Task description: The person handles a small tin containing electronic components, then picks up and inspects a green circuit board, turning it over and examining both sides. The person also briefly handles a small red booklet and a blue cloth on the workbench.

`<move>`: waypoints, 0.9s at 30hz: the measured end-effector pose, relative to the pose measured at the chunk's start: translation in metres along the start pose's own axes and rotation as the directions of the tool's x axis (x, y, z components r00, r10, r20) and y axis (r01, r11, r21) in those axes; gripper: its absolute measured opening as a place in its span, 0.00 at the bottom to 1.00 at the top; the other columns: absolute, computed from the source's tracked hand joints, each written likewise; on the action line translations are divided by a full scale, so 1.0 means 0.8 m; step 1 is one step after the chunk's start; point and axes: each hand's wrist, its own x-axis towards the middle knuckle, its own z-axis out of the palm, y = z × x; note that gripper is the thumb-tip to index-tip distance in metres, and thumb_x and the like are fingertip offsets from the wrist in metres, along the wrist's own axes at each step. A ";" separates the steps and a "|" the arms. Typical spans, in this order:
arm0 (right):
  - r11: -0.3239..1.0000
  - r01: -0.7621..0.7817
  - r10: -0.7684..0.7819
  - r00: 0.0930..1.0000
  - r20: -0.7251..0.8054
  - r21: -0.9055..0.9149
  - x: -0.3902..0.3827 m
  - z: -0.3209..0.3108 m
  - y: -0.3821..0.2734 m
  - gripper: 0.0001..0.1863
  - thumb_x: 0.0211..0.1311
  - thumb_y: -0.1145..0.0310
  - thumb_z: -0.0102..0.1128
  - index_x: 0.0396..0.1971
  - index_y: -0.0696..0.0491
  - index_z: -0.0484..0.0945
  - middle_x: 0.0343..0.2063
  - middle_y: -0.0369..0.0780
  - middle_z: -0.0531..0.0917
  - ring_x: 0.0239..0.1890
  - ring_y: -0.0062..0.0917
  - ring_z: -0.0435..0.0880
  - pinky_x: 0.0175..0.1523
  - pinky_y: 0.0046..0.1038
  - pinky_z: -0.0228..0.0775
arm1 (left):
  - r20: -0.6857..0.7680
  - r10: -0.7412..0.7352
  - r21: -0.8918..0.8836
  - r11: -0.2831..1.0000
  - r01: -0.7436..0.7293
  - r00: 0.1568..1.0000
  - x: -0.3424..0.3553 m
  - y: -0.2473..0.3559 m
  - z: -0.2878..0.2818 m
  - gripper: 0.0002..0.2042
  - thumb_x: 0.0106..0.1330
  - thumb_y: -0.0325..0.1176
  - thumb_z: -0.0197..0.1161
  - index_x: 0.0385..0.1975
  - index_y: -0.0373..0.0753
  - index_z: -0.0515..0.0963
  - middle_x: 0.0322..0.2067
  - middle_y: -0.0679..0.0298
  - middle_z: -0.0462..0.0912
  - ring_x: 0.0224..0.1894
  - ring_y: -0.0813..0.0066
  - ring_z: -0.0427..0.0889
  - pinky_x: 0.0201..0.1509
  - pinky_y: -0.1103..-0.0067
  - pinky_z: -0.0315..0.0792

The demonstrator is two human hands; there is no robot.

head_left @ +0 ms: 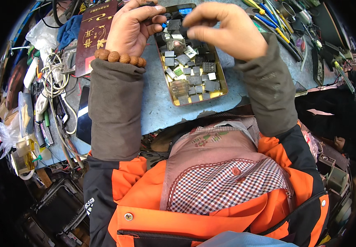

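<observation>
We see the tin tray (202,100) on the blue table (157,114), approx. in the middle of the upper part, a bit slanted, w/ its near edge set back from the worn front edge of the table. Betw. these two edges we have a bare strip, and also some free room on the tray's L and R sides. Farther L, the dark red box (90,39) and the cables (56,78) take the space; at upper R, the pliers (266,20) and other tools do so.

Inside the tray many small blocks (192,79), mostly grey and black, lie close together. Our left hand (131,33) is over the tray's far L edge, fingers bent, thumb near them; we cannot tell if smth. is pinched there. Our right hand (230,32) reaches over the far R part, thumb and index w/ a narrow gap, blurred; we cannot tell whether they hold a block.
</observation>
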 end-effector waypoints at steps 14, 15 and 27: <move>0.815 0.284 -0.073 0.915 0.397 -0.505 -0.033 0.029 -0.022 0.08 0.53 0.66 0.75 0.34 0.49 0.90 0.37 0.35 0.82 0.50 0.34 0.80 0.66 0.42 0.62 | 0.004 -0.015 0.082 0.997 0.014 1.000 0.007 -0.003 0.003 0.15 0.74 0.29 0.64 0.57 0.31 0.78 0.46 0.55 0.89 0.41 0.73 0.90 0.38 0.84 0.83; 0.812 0.285 -0.077 0.917 0.391 -0.509 -0.033 0.028 -0.022 0.08 0.53 0.66 0.75 0.34 0.49 0.89 0.37 0.35 0.82 0.50 0.34 0.80 0.66 0.41 0.62 | -0.002 -0.018 0.086 0.996 0.018 1.000 0.007 -0.002 0.004 0.15 0.75 0.29 0.64 0.57 0.31 0.78 0.46 0.55 0.89 0.41 0.73 0.90 0.37 0.85 0.84; 0.860 0.314 -0.343 0.939 0.000 -0.403 -0.030 0.029 -0.003 0.12 0.56 0.68 0.75 0.39 0.55 0.87 0.33 0.42 0.86 0.38 0.41 0.85 0.45 0.39 0.77 | 0.038 -0.027 0.058 0.998 0.025 0.999 0.008 -0.003 0.000 0.14 0.75 0.29 0.65 0.56 0.32 0.79 0.46 0.56 0.89 0.40 0.73 0.90 0.38 0.84 0.84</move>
